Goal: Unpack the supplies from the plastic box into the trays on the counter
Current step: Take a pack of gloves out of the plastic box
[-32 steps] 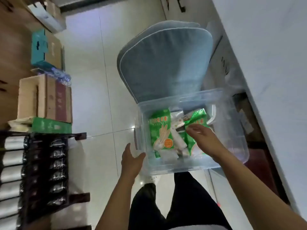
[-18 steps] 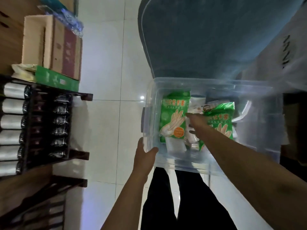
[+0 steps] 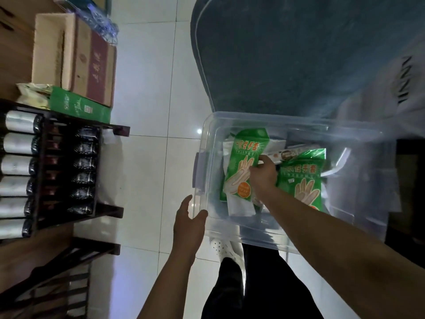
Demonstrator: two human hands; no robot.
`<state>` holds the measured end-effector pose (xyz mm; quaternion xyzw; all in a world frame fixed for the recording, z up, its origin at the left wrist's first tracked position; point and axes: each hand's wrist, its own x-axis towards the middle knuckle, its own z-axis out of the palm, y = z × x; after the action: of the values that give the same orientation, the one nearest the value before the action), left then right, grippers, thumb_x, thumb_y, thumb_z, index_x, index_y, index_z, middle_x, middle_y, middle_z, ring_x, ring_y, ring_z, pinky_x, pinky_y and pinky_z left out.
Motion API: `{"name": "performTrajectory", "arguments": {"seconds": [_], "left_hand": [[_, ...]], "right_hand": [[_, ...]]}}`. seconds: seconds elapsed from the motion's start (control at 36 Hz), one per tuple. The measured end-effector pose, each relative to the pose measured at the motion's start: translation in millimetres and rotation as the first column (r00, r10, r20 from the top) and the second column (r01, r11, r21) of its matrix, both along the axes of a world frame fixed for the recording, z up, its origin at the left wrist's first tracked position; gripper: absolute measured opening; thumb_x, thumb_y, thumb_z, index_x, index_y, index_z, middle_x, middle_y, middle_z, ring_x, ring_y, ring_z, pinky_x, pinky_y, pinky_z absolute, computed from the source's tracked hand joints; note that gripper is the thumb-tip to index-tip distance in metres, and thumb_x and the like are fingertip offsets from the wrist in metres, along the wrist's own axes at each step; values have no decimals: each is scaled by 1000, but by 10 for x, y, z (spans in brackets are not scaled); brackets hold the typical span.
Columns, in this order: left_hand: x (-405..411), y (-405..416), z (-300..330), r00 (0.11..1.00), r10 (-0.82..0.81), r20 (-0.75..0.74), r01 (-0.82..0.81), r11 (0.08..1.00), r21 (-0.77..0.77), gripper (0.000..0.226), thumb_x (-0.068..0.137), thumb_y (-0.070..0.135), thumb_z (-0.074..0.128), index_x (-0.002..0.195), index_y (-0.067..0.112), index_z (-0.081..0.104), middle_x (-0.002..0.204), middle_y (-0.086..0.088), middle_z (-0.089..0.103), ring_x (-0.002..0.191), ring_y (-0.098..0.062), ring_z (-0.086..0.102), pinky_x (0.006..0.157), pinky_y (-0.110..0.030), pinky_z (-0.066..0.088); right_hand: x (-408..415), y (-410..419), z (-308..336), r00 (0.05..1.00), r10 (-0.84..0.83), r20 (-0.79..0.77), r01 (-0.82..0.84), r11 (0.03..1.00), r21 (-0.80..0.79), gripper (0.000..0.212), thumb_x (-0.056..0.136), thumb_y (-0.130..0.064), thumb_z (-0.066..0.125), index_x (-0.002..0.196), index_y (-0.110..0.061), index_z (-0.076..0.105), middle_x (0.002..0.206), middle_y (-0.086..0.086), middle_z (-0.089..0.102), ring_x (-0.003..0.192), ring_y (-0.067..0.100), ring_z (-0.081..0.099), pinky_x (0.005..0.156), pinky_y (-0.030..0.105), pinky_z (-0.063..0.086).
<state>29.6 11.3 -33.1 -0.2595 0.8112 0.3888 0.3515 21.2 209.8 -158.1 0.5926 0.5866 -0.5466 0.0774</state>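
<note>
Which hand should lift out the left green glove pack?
Right. The right hand is already inside the plastic box, its fingers at the left green glove pack. The left hand is outside, at the box's near corner, steadying it.

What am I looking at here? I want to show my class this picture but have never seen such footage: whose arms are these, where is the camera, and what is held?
No machine here: a person wears a camera on the head, looking down at their own arms. The left hand steadies the near corner of a clear plastic box over a tiled floor. The right hand reaches inside, its grip closing on the left green glove packet. A second green glove packet lies beside it. A dark rack of cans and cardboard cartons stand at the left.
</note>
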Motion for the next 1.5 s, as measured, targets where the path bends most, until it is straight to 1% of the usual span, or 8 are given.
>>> {"name": "performTrajectory", "arguments": {"seconds": [0.25, 0.36, 0.44, 0.81, 1.03, 1.22, 1.33, 1.5], "left_hand": [[-284, 378, 537, 971, -162, -177, 187, 973, 133, 33, 93, 14, 63, 120, 32, 62, 122, 7, 65, 104, 2, 60, 86, -19, 48], [-517, 522, 717, 982, -190, -12, 187, 949, 254, 44, 87, 28, 72, 129, 32, 59, 126, 5, 65, 114, -11, 61, 96, -34, 49], [-653, 544, 839, 936, -290, 198, 155, 847, 509, 43, 83, 25, 73, 126, 28, 66, 122, -1, 70, 107, -19, 67, 86, -43, 56], [-356, 734, 948, 827, -523, 207, 260, 682, 684, 60, 72, 21, 83, 129, 20, 64, 119, -12, 71, 101, -24, 72, 74, -39, 59], [-305, 689, 1037, 880, -453, 144, 279, 737, 616, 39, 79, 10, 75, 117, 20, 71, 115, -11, 73, 98, -25, 72, 70, -39, 59], [-227, 589, 892, 984, -176, 35, 145, 893, 427, 37, 85, -1, 67, 116, 19, 68, 99, -7, 77, 81, -21, 75, 60, -35, 58], [-169, 500, 779, 987, -160, 26, 140, 921, 363, 31, 84, 0, 67, 107, 20, 70, 97, -6, 78, 77, -18, 75, 59, -34, 58], [-165, 423, 593, 992, -108, 69, 77, 934, 350, 29, 84, -1, 67, 104, 20, 70, 90, -4, 78, 76, -16, 75, 56, -32, 57]], "right_hand": [[369, 294, 909, 966, -140, -216, 105, 980, -167, 39, 87, -3, 68, 124, -14, 63, 97, 14, 69, 85, 30, 68, 77, 42, 57], [624, 483, 1423, 871, -269, -412, 58, 887, -458, 29, 82, 1, 71, 102, -20, 69, 89, 11, 68, 78, 27, 69, 61, 38, 57], [912, 624, 1654, 808, -285, -515, -78, 816, -572, 30, 82, 0, 70, 110, -12, 69, 101, 19, 67, 87, 31, 66, 75, 46, 51], [1708, 572, 1965, 818, -277, -503, -10, 869, -495, 27, 84, 7, 66, 106, -8, 70, 86, 4, 75, 73, 20, 72, 57, 30, 57], [1602, 430, 1839, 857, -285, -429, 85, 900, -428, 20, 80, 2, 73, 91, -13, 67, 70, -1, 72, 62, 14, 70, 54, 28, 56], [1579, 490, 1115, 998, -52, -45, 48, 995, -89, 37, 75, -27, 79, 104, -9, 65, 103, 10, 66, 91, 29, 62, 82, 42, 53], [1565, 592, 728, 986, 107, 127, -102, 994, -44, 55, 75, -34, 76, 121, -11, 56, 115, 12, 63, 97, 31, 60, 72, 32, 49], [1361, 811, 284, 932, 50, 359, -57, 998, 9, 87, 81, -25, 76, 151, -14, 26, 147, 21, 39, 132, 39, 43, 106, 44, 42]]}}
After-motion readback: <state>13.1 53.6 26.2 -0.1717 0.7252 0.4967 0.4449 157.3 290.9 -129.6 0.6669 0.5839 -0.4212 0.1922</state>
